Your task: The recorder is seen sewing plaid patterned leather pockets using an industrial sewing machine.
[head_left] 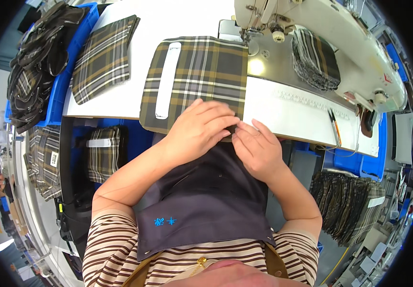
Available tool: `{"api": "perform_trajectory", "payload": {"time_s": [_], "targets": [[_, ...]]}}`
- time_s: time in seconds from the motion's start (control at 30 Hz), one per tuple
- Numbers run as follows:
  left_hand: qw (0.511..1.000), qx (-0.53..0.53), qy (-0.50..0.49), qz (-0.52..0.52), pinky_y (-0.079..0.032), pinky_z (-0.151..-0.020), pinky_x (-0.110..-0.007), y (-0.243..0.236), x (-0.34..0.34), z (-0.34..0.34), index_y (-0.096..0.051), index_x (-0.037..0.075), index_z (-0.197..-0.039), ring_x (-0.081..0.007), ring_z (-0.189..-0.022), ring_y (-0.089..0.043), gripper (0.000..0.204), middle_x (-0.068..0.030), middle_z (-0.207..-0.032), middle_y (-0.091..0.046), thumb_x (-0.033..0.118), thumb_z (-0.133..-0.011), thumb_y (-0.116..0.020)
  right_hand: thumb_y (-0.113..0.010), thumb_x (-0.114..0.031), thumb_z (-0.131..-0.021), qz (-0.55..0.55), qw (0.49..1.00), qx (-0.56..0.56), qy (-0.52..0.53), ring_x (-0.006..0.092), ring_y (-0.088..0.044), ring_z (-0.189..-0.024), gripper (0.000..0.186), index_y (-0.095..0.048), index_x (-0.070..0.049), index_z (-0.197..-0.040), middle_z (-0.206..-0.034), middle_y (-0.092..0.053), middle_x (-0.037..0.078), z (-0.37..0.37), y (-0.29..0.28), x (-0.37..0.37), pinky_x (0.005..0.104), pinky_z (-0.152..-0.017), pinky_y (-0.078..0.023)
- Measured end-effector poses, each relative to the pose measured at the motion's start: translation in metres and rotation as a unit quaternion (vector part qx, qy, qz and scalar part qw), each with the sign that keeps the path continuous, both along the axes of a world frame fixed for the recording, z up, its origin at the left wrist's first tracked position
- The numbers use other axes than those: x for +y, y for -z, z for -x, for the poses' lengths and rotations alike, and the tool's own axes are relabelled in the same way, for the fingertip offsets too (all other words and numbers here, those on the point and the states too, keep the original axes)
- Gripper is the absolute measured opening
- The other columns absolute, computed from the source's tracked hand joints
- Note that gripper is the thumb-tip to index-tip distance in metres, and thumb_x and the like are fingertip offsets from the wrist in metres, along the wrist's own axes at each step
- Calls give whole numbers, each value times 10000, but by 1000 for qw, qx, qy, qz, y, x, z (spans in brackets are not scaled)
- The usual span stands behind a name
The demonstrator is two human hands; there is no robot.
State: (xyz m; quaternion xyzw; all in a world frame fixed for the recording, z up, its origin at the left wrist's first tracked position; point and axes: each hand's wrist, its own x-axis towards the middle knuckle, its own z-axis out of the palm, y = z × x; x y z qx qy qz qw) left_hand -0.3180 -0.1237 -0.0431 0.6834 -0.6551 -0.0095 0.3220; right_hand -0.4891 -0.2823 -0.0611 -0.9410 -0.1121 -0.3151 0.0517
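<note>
The plaid cloth (pixel 199 71) lies spread on the white surface (pixel 266 107), its near edge overhanging. It looks light, soft and floppy, likely easy to crease, so a gentle pinch along the edges should suit. The left hand (pixel 199 126) and right hand (pixel 259 150) meet at its near right corner, fingers bent; whether either grips, I cannot tell. Beyond its far right corner stands the sewing machine (pixel 331 33).
</note>
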Motion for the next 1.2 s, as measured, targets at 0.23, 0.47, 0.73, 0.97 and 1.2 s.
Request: {"api": "perform_trajectory", "payload": {"time_s": [0.23, 0.47, 0.73, 0.97, 1.2], "targets": [[992, -54, -15, -109, -391, -1030, -529, -7, -13, -11, -622, 184, -1408, -280, -1450, -420, 512, -27, -1518, -530, 290, -922, -744, -695, -108, -851, 5, 1000, 15, -1, 262, -710, -1110, 129, -724, -47, -960, -1048, -725, 98, -5, -1, -5, 434, -1056, -518], [991, -54, -13, -120, -383, -1025, -546, -8, -32, -27, -595, 176, -1440, -280, -1442, -412, 544, -30, -1526, -516, 337, -938, -730, -682, -107, -841, -27, 999, 14, 12, 242, -710, -1124, 155, -722, -40, -976, -1052, -726, 88, -21, -4, -22, 423, -1048, -523], [988, -49, -12, -147, -347, -1110, -644, -9, -48, -48, -543, 222, -1507, -281, -1506, -355, 586, -13, -1583, -464, 350, -959, -708, -663, -79, -836, -35, 998, 44, -4, 251, -718, -1090, 142, -702, -34, -966, -1014, -707, 85, -43, -15, -41, 427, -1004, -557], [991, -83, -15, -108, -352, -1080, -597, -2, -66, -66, -587, 185, -1462, -280, -1466, -389, 538, -41, -1520, -515, 370, -968, -694, -664, -85, -818, -7, 998, 54, -18, 264, -720, -1074, 127, -684, -41, -935, -972, -694, 86, -63, -19, -62, 418, -970, -576], [989, -64, -10, -135, -346, -1112, -631, -3, -83, -85, -549, 223, -1510, -289, -1500, -356, 585, -27, -1560, -478, 349, -960, -704, -679, -78, -792, 30, 996, 69, -56, 286, -716, -1011, 95, -648, -45, -875, -919, -670, 103, -84, -25, -84, 416, -936, -586]]}}
